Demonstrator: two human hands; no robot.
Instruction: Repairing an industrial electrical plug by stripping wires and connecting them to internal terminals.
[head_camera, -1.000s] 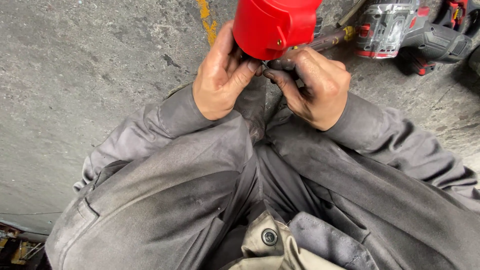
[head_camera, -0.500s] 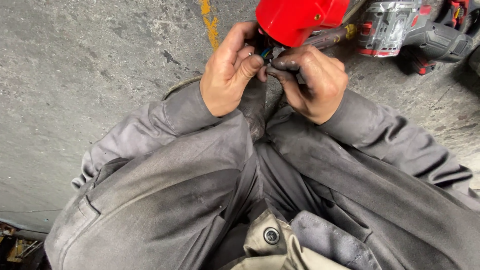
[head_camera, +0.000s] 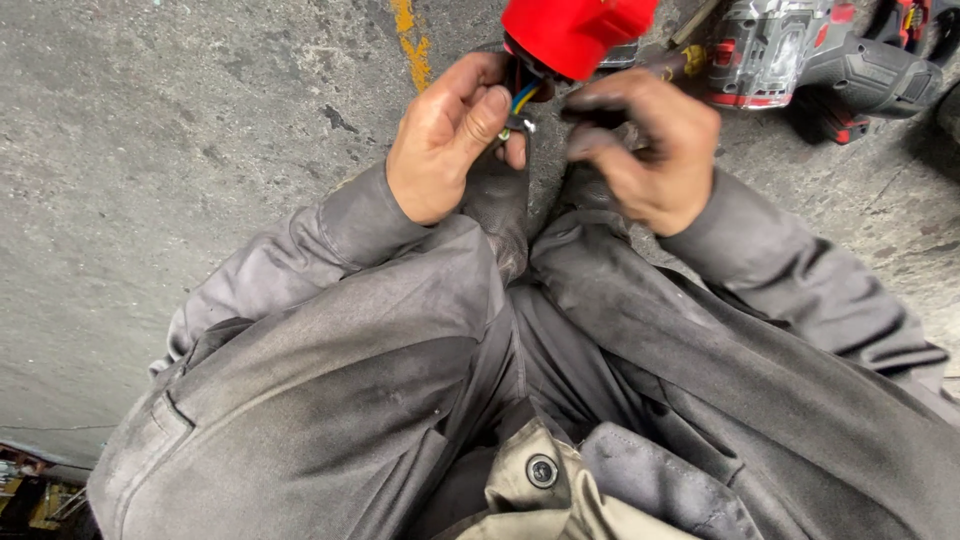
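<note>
A red plastic plug housing (head_camera: 575, 32) sits at the top of the head view, with coloured wires (head_camera: 522, 100) coming out of its underside. My left hand (head_camera: 450, 135) pinches those wires between thumb and fingers, just below the housing. My right hand (head_camera: 645, 150) is to the right of the wires with its dirty fingers curled close together; whether it holds anything is hidden. Both arms are in grey work sleeves, and my grey-trousered legs fill the lower frame.
A cordless drill (head_camera: 800, 50) in grey, black and red lies on the concrete floor (head_camera: 150, 150) at the top right. A worn yellow paint line (head_camera: 412, 45) runs across the floor at the top. Some clutter shows at the bottom left corner.
The red housing has shifted right and up in the view. My right hand has come off it and drawn back to the right, which exposes the coloured wires in my left hand.
</note>
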